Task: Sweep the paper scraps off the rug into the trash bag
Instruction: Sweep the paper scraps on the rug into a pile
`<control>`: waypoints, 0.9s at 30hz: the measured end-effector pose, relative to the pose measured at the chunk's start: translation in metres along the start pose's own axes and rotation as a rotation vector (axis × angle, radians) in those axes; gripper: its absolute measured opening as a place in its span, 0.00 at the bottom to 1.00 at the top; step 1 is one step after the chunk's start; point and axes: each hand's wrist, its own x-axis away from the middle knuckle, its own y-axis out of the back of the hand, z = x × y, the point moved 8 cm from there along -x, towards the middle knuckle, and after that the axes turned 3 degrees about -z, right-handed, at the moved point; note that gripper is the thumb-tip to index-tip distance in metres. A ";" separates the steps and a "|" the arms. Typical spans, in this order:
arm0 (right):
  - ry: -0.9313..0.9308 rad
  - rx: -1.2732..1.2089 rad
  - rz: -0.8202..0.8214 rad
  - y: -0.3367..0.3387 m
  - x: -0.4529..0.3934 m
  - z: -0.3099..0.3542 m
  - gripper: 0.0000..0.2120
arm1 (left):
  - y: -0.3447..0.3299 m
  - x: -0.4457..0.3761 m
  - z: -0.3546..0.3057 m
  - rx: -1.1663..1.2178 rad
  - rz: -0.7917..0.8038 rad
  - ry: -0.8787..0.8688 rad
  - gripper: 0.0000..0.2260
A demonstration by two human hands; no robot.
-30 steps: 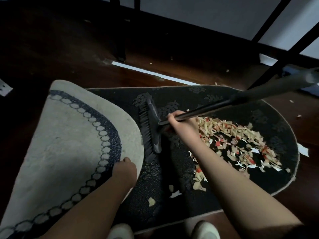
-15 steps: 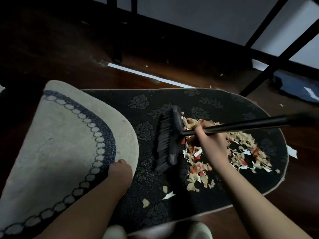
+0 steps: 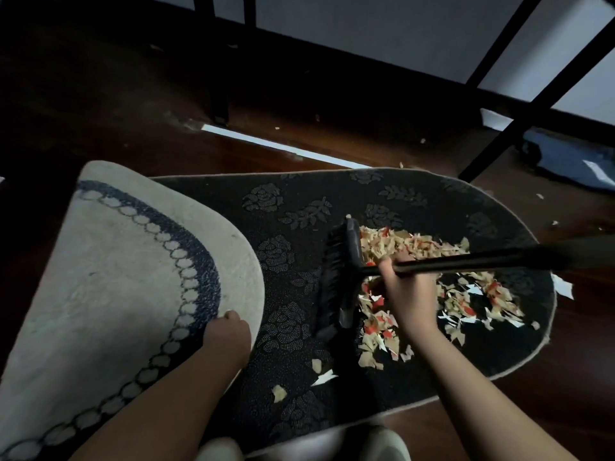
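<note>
A dark oval rug (image 3: 299, 207) with a rose pattern lies on the wooden floor. Its left end is folded over, showing the pale underside (image 3: 109, 271). My left hand (image 3: 228, 334) grips the edge of that folded flap. My right hand (image 3: 407, 287) grips the black handle of a broom close to its head. The broom head (image 3: 339, 277) stands on the rug at the left edge of a heap of tan, red and white paper scraps (image 3: 432, 281). A few loose scraps (image 3: 319, 374) lie nearer to me. No trash bag can be told apart.
Black metal furniture legs (image 3: 519, 121) cross the floor at the back right, and another leg (image 3: 218, 94) stands at the back. A dark blue thing (image 3: 572, 161) lies at the far right. Stray scraps (image 3: 562, 286) dot the floor. My shoes (image 3: 382, 444) are at the bottom edge.
The broom head and my right hand have moved right across the rug, pushing the scraps into a tighter heap. My left hand still holds the folded flap.
</note>
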 end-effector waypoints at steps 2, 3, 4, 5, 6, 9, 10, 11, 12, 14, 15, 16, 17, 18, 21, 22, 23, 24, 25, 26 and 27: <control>0.012 -0.066 0.006 0.013 0.010 0.009 0.10 | 0.000 0.000 0.001 -0.001 0.000 0.000 0.20; 0.054 -0.087 0.006 0.017 0.013 0.018 0.10 | 0.000 0.001 0.001 -0.002 -0.001 0.001 0.20; 0.109 -0.105 0.019 0.017 0.015 0.029 0.10 | 0.001 0.001 0.000 -0.003 -0.001 0.001 0.19; 0.152 -0.134 0.047 0.013 0.015 0.038 0.10 | 0.001 0.001 -0.001 -0.007 -0.002 0.001 0.19; 0.156 -0.149 0.080 0.003 0.012 0.041 0.09 | 0.001 0.001 -0.001 -0.010 0.000 0.001 0.19; 0.015 -0.089 0.152 -0.035 -0.005 0.030 0.09 | 0.001 0.001 -0.003 -0.023 0.000 0.000 0.19; -0.036 -0.089 0.167 -0.046 -0.009 0.021 0.09 | 0.001 0.001 -0.003 -0.023 0.001 -0.001 0.19; -0.077 -0.108 0.162 -0.051 -0.012 0.014 0.08 | 0.001 0.001 -0.003 -0.023 0.003 -0.001 0.19; -0.118 -0.124 0.146 -0.051 -0.014 0.008 0.09 | 0.001 0.001 -0.003 -0.023 0.006 -0.001 0.18; -0.228 -0.203 0.079 -0.037 -0.014 -0.008 0.12 | -0.001 0.000 -0.002 -0.017 0.008 0.000 0.18; -0.263 -0.229 0.038 -0.029 -0.012 -0.014 0.12 | -0.001 0.000 -0.001 -0.016 0.009 0.002 0.18; -0.253 -0.200 0.008 -0.018 -0.011 -0.015 0.11 | -0.001 0.000 -0.001 -0.017 0.010 0.003 0.18; -0.208 -0.126 -0.011 -0.009 -0.009 -0.015 0.11 | -0.001 0.000 -0.001 -0.018 0.013 0.002 0.18; -0.162 -0.068 -0.020 -0.002 -0.008 -0.013 0.11 | -0.002 0.000 0.000 -0.019 0.017 0.003 0.18; -0.133 -0.128 -0.053 0.017 -0.005 -0.009 0.09 | 0.001 0.000 -0.001 -0.019 0.026 0.007 0.19; -0.138 -0.193 -0.049 0.019 -0.005 -0.004 0.08 | 0.001 0.000 -0.001 -0.017 0.023 0.008 0.20; -0.132 -0.242 -0.025 0.017 -0.006 0.002 0.07 | 0.002 0.000 -0.002 -0.014 0.021 0.009 0.20; -0.126 -0.255 0.018 0.010 -0.006 0.009 0.06 | 0.003 0.000 -0.003 -0.014 0.021 0.010 0.20; -0.124 -0.242 0.074 -0.001 -0.006 0.014 0.06 | 0.004 0.000 -0.004 -0.015 0.021 0.008 0.20; -0.123 -0.224 0.131 -0.014 -0.004 0.018 0.06 | 0.005 0.000 -0.006 -0.016 0.022 0.002 0.20; -0.119 -0.211 0.176 -0.026 -0.004 0.017 0.07 | 0.006 0.000 -0.009 -0.021 0.022 -0.007 0.20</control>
